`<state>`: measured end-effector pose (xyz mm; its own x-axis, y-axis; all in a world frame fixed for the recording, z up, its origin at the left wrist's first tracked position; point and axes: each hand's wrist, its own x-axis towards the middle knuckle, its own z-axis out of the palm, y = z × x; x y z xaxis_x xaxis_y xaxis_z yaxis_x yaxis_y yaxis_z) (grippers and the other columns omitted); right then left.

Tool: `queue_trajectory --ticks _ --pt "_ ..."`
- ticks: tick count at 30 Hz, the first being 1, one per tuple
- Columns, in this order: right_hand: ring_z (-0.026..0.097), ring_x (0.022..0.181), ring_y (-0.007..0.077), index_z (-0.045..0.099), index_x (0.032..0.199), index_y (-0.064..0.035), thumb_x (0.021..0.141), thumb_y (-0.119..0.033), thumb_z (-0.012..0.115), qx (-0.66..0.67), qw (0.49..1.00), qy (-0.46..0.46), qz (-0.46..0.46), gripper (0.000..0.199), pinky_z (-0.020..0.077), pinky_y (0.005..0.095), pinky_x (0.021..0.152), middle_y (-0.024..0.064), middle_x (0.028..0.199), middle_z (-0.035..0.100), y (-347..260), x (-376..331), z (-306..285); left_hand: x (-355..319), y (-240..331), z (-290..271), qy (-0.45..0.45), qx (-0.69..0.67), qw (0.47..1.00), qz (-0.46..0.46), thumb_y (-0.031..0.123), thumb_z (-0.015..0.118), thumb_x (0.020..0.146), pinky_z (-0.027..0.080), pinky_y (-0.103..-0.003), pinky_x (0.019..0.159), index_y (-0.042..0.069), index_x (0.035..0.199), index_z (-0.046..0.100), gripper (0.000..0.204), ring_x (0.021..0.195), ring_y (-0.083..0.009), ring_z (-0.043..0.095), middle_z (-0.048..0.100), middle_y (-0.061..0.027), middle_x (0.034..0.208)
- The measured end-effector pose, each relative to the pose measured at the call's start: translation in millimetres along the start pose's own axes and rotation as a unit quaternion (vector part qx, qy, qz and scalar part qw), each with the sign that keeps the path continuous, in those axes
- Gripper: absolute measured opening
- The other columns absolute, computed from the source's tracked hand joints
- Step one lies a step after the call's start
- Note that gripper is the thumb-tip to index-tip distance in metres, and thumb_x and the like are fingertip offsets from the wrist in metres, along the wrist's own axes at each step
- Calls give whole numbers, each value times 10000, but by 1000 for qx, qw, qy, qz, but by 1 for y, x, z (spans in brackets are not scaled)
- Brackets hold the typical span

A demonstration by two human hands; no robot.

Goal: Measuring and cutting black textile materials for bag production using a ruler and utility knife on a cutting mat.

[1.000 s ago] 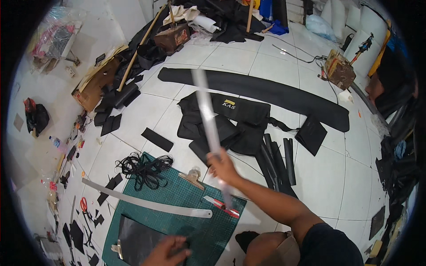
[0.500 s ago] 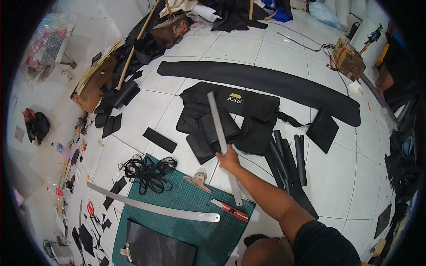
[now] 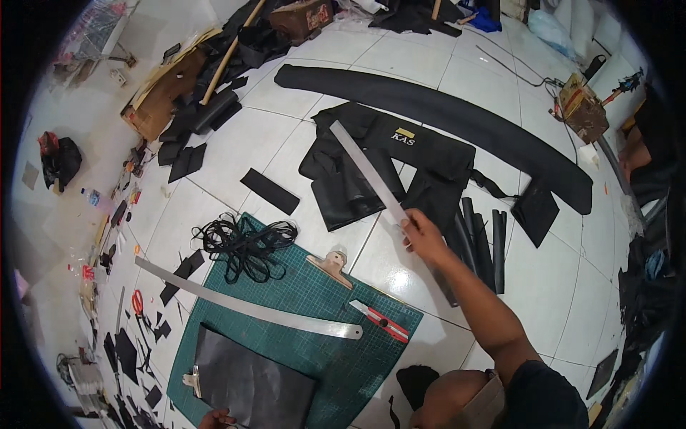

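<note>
Right hand (image 3: pixel 423 236) fingers curled tight around long steel ruler (image 3: pixel 371 175), held over white tiles, pointing far-left above black bag (image 3: pixel 400 168). Left hand (image 3: pixel 214 418), near edge, fingertips only, touching black sheet (image 3: pixel 250 382) on green cutting mat (image 3: pixel 336 357); grip unclear. Far right, open cardboard box (image 3: pixel 582 107), contents indistinct

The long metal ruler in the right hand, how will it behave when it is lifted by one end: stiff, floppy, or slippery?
The metal ruler looks thin and flat, yet it stays straight while the right hand grips it near one end, so it is probably fairly stiff with slight flex. Its smooth, shiny face suggests it may slip between the fingers. Being long, it may swing or tip.
</note>
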<state>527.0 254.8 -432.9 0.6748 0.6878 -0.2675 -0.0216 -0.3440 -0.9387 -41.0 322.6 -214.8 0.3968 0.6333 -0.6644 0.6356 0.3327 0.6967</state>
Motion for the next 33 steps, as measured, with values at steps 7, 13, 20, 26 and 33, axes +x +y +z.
queue_trajectory --ticks 7,13,20,26,33 --pt "666 906 275 581 1248 -45 973 -284 511 -206 970 108 -75 370 500 350 839 181 1072 674 38 1 -122 -24 -7 -6 -15 16 1000 -8 133 598 942 398 -263 902 21 1293 469 390 1012 -143 504 536 -22 1061" --pt "659 809 316 689 889 -20 893 -506 560 -343 895 285 -10 503 482 388 733 187 822 671 34 -19 -194 -46 -20 -14 21 38 998 -42 164 611 940 398 -260 883 17 1308 467 421 976 -134 489 528 -19 1050" --pt "626 717 296 664 811 -9 863 -523 604 -312 881 355 12 521 472 367 681 166 733 638 90 -27 -215 -38 -22 -15 17 9 998 -52 169 613 941 398 -255 862 13 1283 477 400 964 -125 485 527 -14 1039" --pt "649 732 349 674 819 -12 857 -525 606 -354 872 337 -10 519 489 407 685 191 763 659 100 -17 -209 -20 -23 -14 -6 28 998 -51 151 616 937 409 -259 848 25 1262 493 370 951 -118 486 518 -8 1013" --pt "629 699 380 619 744 11 862 -485 614 -433 841 321 -38 509 472 445 639 210 730 633 97 2 -215 -4 -19 -10 -20 22 996 -79 144 621 931 422 -258 838 28 1259 492 371 932 -122 501 525 4 993"
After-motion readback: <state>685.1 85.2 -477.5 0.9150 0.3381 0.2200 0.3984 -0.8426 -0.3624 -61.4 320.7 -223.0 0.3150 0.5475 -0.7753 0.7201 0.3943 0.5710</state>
